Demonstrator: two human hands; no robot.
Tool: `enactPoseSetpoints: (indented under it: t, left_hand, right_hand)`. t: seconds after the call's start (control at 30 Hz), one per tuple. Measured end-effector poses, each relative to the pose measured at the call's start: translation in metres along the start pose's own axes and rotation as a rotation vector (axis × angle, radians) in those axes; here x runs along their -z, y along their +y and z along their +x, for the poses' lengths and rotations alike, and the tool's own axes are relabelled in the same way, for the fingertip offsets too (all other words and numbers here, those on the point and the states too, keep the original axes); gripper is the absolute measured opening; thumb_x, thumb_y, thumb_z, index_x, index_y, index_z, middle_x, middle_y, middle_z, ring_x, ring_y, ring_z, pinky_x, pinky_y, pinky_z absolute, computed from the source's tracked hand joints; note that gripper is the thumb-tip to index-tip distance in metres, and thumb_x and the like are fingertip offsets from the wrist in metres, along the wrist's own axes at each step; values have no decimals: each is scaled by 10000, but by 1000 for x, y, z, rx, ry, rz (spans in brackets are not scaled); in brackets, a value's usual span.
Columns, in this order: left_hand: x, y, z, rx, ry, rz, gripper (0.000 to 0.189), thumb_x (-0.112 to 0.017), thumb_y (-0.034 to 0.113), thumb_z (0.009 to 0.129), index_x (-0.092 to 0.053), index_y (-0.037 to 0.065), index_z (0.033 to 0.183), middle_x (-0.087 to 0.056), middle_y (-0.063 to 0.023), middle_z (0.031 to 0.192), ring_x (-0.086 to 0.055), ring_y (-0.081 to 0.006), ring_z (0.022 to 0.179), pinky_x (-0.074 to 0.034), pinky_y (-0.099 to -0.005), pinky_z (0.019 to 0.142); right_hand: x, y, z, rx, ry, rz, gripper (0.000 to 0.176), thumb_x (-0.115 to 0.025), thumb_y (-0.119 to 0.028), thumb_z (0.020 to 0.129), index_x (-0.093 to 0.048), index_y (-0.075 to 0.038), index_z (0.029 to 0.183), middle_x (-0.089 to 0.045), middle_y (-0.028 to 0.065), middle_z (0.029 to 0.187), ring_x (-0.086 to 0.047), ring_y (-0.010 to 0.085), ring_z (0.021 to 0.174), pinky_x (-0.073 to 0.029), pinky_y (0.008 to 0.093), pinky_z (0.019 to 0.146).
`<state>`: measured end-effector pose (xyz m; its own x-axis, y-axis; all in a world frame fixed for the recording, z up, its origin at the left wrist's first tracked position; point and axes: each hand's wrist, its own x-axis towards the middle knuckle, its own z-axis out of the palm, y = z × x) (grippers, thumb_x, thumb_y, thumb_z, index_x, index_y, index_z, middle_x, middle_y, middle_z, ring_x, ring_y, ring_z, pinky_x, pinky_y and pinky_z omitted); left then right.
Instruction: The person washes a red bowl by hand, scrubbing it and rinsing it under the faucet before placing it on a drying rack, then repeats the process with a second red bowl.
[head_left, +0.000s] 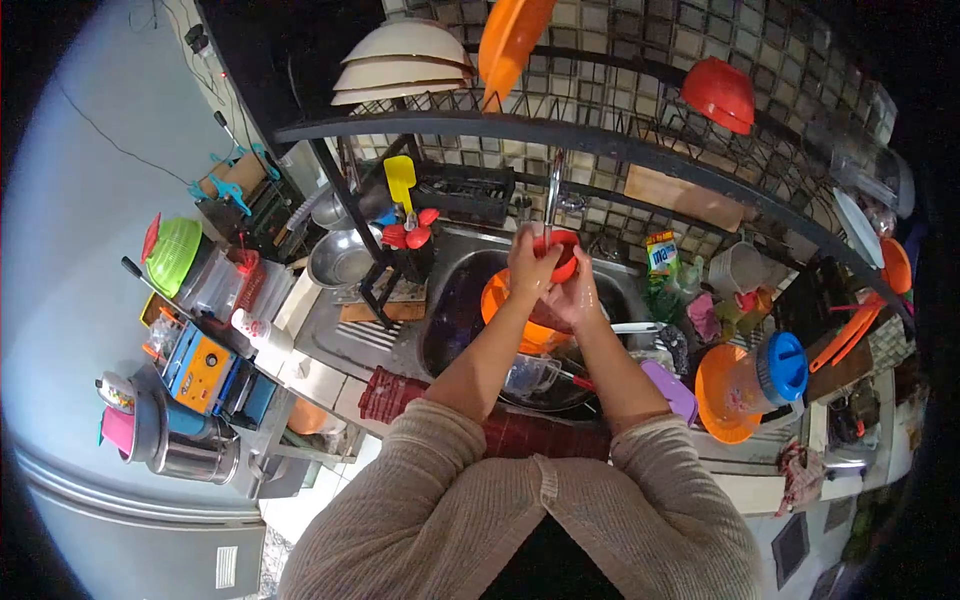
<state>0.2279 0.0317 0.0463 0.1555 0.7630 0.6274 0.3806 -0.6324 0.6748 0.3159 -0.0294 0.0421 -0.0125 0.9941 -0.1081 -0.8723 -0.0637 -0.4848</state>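
Over the sink (440, 340), a small red bowl (565, 262) is tilted under the tap (554, 190). My left hand (530, 265) has its fingers closed on the bowl's left side. From the right and below, my right hand (575, 298) grips the same bowl, and its skin looks wet. Just beneath my hands lies an orange basin (498, 300), partly hidden by them. A clear container (533, 374) and other dishes sit lower in the sink.
A black dish rack (480, 124) with white bowls (405, 62) spans above the sink. Right of the sink are a purple lid (668, 390), an orange plate (722, 420) and a blue-lidded jug (782, 368). A metal bowl (345, 258) stands left.
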Motion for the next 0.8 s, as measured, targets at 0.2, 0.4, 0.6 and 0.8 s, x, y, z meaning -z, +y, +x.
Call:
enactPoseSetpoints:
  t: [0.2,0.4,0.6,0.8]
  left_hand:
    - [7,4,-4,725,-205,-699,495,-665,147,814,-464,95,1263,-587,-79,1086,-583,-208,1003,-556,-370,615]
    - [10,-27,-8,943,-300,-1151,406,-516,455,873,-586,122,1094,-643,-51,1026,-631,-217,901,-543,-350,544]
    - [15,-53,-15,1047,-283,-1310,384,-547,407,884,-593,81,1083,-623,-63,1088,-603,-220,991,-500,-340,829]
    - [34,-22,-12,743,-133,-843,452,-472,451,915,-575,53,1104,-626,-86,1065,-616,-225,970,-488,-352,857]
  right_hand:
    - [41,-5,16,-120,-375,119,616,-482,-581,797,-503,-152,1238,-558,69,1224,-588,248,1014,-508,380,816]
    - [23,-4,9,-189,-218,51,611,-383,-615,840,-554,-129,1169,-647,78,1026,-655,237,696,-521,272,509]
    - [34,6,29,-138,167,-672,506,-346,-508,921,-538,-109,1165,-653,101,1007,-660,229,688,-543,290,555]
    - [31,7,35,390,124,-1793,421,-486,-427,894,-580,-50,1056,-646,198,809,-642,333,651,-510,451,579]
